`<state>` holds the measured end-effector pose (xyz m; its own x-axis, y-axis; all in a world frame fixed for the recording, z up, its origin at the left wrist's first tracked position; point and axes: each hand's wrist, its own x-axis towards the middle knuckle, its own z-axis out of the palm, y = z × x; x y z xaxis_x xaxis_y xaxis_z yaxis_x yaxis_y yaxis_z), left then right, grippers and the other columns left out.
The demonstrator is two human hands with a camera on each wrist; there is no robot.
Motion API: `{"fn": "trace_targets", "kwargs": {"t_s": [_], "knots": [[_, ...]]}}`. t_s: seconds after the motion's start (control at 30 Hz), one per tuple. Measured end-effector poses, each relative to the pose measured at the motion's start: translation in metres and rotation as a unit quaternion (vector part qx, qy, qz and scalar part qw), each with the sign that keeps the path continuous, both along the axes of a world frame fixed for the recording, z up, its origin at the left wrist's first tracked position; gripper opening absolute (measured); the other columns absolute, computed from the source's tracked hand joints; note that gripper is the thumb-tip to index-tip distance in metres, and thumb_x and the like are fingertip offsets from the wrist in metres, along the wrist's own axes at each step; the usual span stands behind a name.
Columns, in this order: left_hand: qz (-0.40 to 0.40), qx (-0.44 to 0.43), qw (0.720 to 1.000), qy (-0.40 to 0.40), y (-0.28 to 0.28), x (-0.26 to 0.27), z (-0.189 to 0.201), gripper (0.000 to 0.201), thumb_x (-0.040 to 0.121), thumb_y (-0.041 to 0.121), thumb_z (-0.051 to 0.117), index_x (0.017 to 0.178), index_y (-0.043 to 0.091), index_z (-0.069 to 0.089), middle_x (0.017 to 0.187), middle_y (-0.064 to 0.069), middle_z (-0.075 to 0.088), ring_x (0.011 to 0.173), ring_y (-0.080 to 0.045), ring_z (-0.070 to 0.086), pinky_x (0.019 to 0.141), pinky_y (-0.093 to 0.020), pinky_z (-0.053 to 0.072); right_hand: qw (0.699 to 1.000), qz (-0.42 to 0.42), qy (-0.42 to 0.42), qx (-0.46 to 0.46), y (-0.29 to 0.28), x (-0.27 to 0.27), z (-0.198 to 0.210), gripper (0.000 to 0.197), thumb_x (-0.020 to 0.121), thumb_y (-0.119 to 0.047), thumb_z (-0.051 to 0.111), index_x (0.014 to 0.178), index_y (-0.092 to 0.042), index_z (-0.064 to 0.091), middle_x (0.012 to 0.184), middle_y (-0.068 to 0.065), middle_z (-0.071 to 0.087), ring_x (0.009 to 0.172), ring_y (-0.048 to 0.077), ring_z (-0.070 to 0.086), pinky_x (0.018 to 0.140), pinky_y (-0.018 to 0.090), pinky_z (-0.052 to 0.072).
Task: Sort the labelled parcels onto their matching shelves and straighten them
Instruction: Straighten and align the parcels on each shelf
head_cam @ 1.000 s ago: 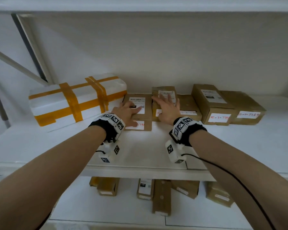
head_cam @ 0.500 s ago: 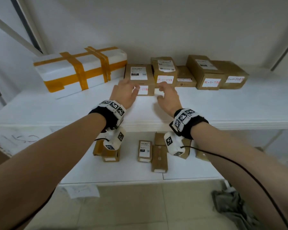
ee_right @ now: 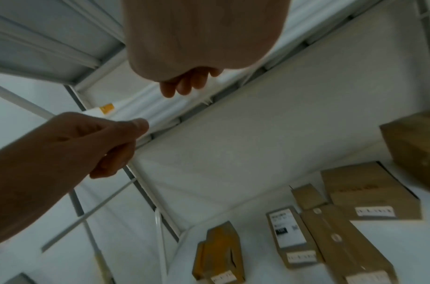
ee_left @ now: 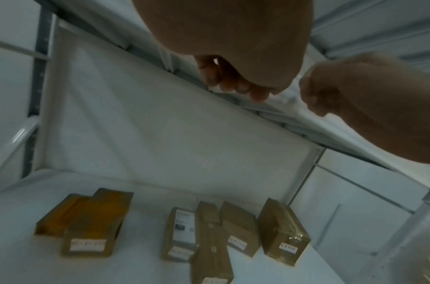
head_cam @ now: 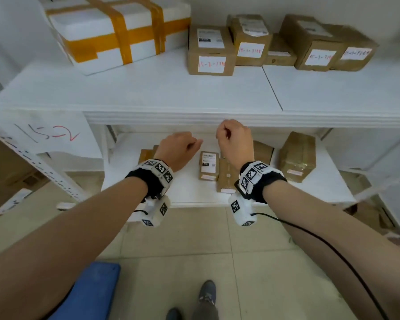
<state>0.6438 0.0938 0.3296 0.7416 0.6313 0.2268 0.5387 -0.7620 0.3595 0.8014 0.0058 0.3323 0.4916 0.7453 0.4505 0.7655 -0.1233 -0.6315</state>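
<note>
Both hands hang in front of the lower shelf (head_cam: 187,190), just under the upper shelf's front edge (head_cam: 310,118). My left hand (head_cam: 179,147) and right hand (head_cam: 234,138) have their fingers curled in and hold nothing. In the left wrist view the left fingers (ee_left: 233,84) curl under the palm. The right fingers (ee_right: 182,84) do the same in the right wrist view. Several brown labelled parcels, one of them (head_cam: 210,50), stand in a row on the upper shelf. Below lie several more: a white-labelled one (head_cam: 208,165), a long one (head_cam: 228,176) and a big one (head_cam: 297,157).
A white foam box (head_cam: 116,31) bound with orange tape sits at the upper shelf's left. A handwritten paper sign (head_cam: 46,132) hangs on the left post. A blue object (head_cam: 90,292) and my shoes (head_cam: 206,294) are on the tiled floor. A black cable (head_cam: 333,250) trails from my right wrist.
Both hands left the parcels on the upper shelf, dropped below its edge and curled their fingers. The view tilted down onto the lower shelf.
</note>
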Motion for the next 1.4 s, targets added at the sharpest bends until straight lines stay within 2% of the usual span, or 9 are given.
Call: {"fn": "trace_targets", "kwargs": {"t_s": [0.2,0.47,0.53,0.63,0.77,0.93,1.07,1.2,1.4], "knots": [[0.032,-0.051,0.998,0.024,0.018,-0.005,-0.06,0.049,0.101,0.038,0.045,0.065,0.007,0.054,0.064,0.004,0.048,0.057,-0.016,0.05,0.052,-0.025,0.032,0.994,-0.007,0.064,-0.088,-0.01,0.024,-0.06,0.024,0.086,-0.004,0.047,0.072,-0.01,0.066,0.066,0.004,0.066,0.058,0.023,0.06,0.057,0.042,0.054],[0.116,-0.137,0.983,0.025,0.05,0.001,-0.173,0.031,0.1,0.025,0.044,0.075,0.016,0.059,0.061,0.009,0.048,0.058,-0.015,0.05,0.051,-0.024,0.035,0.981,-0.036,0.146,-0.122,-0.005,0.058,-0.178,0.022,0.096,0.0,0.05,0.094,-0.009,0.07,0.087,0.0,0.069,0.065,0.004,0.056,0.063,0.021,0.049],[0.129,-0.149,0.98,0.031,0.057,0.003,-0.206,0.028,0.099,0.019,0.042,0.076,0.014,0.058,0.062,0.005,0.05,0.06,-0.019,0.05,0.05,-0.023,0.033,0.978,-0.035,0.16,-0.131,0.002,0.069,-0.213,0.022,0.098,-0.001,0.05,0.095,-0.013,0.068,0.094,0.0,0.069,0.077,0.01,0.063,0.07,0.016,0.048],[0.137,-0.163,0.977,0.022,0.064,0.004,-0.266,0.022,0.096,0.014,0.046,0.083,0.008,0.063,0.078,-0.005,0.062,0.073,-0.026,0.058,0.068,-0.031,0.049,0.965,-0.069,0.215,-0.134,0.014,0.083,-0.272,0.029,0.098,-0.002,0.05,0.083,-0.023,0.063,0.1,0.004,0.072,0.095,0.021,0.068,0.091,0.034,0.055],[0.097,-0.185,0.978,0.002,0.076,0.006,-0.334,0.014,0.093,0.011,0.053,0.097,0.014,0.067,0.102,-0.004,0.064,0.094,-0.023,0.06,0.084,-0.036,0.05,0.952,-0.093,0.255,-0.139,0.026,0.097,-0.335,0.034,0.093,0.004,0.047,0.08,-0.024,0.062,0.083,-0.007,0.069,0.096,0.022,0.066,0.101,0.047,0.05],[0.049,-0.17,0.984,-0.018,0.095,0.036,-0.389,0.029,0.093,0.011,0.059,0.121,0.014,0.062,0.12,-0.01,0.059,0.102,-0.027,0.06,0.093,-0.038,0.049,0.966,-0.082,0.192,-0.152,0.045,0.111,-0.379,0.022,0.093,-0.001,0.054,0.111,-0.008,0.064,0.111,0.015,0.069,0.107,0.032,0.064,0.099,0.043,0.051],[-0.023,-0.131,0.991,-0.027,0.104,0.075,-0.416,0.043,0.092,0.009,0.059,0.134,0.018,0.054,0.13,-0.012,0.047,0.112,-0.027,0.054,0.102,-0.037,0.043,0.973,-0.097,0.107,-0.182,0.055,0.139,-0.403,0.023,0.096,-0.002,0.051,0.107,-0.02,0.059,0.111,0.0,0.063,0.105,0.02,0.059,0.095,0.033,0.049],[-0.049,-0.054,0.997,-0.032,0.111,0.113,-0.427,0.058,0.091,0.013,0.064,0.144,0.023,0.045,0.146,-0.01,0.038,0.135,-0.033,0.035,0.115,-0.041,0.026,0.96,-0.111,0.018,-0.258,0.06,0.169,-0.423,0.018,0.097,-0.022,0.061,0.111,-0.012,0.067,0.108,0.004,0.061,0.102,0.022,0.059,0.083,0.03,0.046],[-0.111,-0.026,0.989,0.092,0.11,0.16,-0.425,0.078,0.089,0.016,0.07,0.154,0.019,0.028,0.161,-0.006,0.024,0.147,-0.025,0.023,0.116,-0.032,0.02,0.957,-0.093,0.0,-0.276,0.065,0.184,-0.432,0.019,0.089,-0.028,0.075,0.104,-0.019,0.068,0.107,-0.001,0.056,0.099,0.014,0.051,0.083,0.024,0.036]]}}
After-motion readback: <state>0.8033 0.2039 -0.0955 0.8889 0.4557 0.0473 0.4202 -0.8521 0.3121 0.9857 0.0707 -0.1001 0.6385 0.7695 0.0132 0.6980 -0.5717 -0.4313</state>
